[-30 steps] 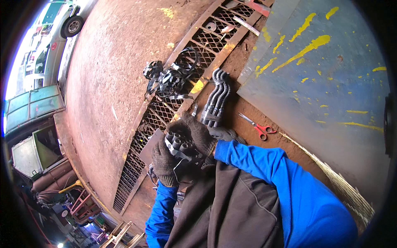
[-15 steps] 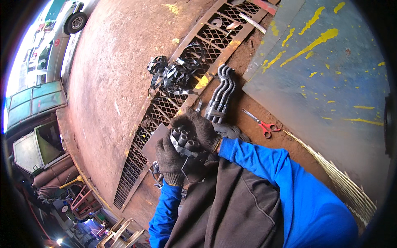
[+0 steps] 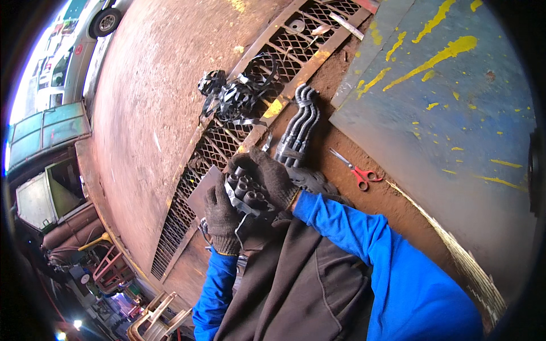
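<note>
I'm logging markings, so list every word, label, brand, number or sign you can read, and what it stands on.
No text can be read anywhere in this view.
Small red mark on the parked vehicle: too small to read.
Yellow streaks on the grey-blue sheet: no letters or numbers.
Held dark tubes: no legible marking.

Floor (image 3: 148, 79): reddish-brown, worn. Mesh grating (image 3: 215, 156): rusty, diagonal. Metal sheet (image 3: 421, 122): grey-blue, yellow-splashed, right. Chair (image 3: 160, 306): pale, near left. Vehicle (image 3: 75, 71): light-coloured, far left, daylit.
</note>
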The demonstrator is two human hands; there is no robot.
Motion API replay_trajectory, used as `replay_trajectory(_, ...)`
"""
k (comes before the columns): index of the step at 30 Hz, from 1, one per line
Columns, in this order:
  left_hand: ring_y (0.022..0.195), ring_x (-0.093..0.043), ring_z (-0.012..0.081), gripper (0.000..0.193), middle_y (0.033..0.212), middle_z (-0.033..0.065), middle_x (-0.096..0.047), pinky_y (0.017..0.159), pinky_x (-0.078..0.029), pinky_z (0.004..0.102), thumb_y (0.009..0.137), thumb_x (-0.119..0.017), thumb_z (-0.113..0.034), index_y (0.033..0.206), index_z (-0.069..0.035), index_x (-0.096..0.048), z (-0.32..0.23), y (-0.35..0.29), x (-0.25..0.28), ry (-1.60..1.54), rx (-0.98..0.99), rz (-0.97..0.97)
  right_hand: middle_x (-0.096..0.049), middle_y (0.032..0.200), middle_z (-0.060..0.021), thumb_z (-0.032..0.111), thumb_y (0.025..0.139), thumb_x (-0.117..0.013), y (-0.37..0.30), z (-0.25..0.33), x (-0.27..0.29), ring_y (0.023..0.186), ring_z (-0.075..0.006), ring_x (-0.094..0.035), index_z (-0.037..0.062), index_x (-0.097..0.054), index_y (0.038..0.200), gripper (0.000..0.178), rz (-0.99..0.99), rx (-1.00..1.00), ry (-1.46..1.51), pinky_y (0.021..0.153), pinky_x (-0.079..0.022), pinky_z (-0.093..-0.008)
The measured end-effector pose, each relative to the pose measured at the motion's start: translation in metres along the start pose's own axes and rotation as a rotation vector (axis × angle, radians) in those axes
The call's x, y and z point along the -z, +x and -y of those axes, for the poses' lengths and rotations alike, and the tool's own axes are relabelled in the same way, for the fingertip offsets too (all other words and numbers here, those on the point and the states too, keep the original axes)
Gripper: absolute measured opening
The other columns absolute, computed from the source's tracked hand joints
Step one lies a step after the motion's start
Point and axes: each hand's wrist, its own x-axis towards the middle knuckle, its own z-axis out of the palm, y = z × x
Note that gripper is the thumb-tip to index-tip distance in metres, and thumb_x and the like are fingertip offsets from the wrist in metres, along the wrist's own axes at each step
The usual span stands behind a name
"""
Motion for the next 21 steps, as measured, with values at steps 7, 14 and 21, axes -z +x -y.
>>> replay_trajectory(7, 0.102, -0.061, 0.0375, 0.083, 0.112, 0.0182, -0.065, 0.09, -0.051, 0.0456, 0.069, -0.074, -0.008, 0.148, -0.006, -0.048, 0.02, 0.001, -0.011, 0.071, -0.139, -0.124, -0.069, 0.087, -0.0042, 0.03, 0.107, -0.046, -0.005, -0.001, -0.001, 0.065, -0.0113, -0.063, 0.0053, -0.071, 0.105, 0.035, 0.094, -0.005, 0.108, 0.059, -0.054, -0.0258)
replay_trajectory(14, 0.114, -0.057, 0.0401, 0.086, 0.125, 0.0184, -0.06, 0.101, -0.045, 0.0486, 0.066, -0.083, -0.024, 0.144, -0.009, -0.05, 0.006, 0.0, -0.003, -0.026, -0.049, -0.048, -0.062, 0.09, 0.0002, 0.027, 0.107, -0.043, 0.014, -0.002, 0.015, 0.069, -0.0078, -0.059, 0.0104, -0.063, 0.116, 0.027, 0.06, 0.2, -0.449, 0.058, -0.051, -0.0207)
replay_trajectory(21, 0.114, -0.057, 0.0412, 0.086, 0.122, 0.0191, -0.061, 0.099, -0.046, 0.0484, 0.064, -0.083, -0.024, 0.142, -0.009, -0.052, -0.014, 0.001, 0.013, -0.153, -0.039, -0.04, -0.066, 0.102, -0.0016, 0.02, 0.105, -0.05, 0.007, 0.01, 0.019, 0.085, -0.0076, -0.063, 0.0052, -0.067, 0.119, 0.026, 0.01, 0.091, -0.579, 0.075, -0.054, -0.023)
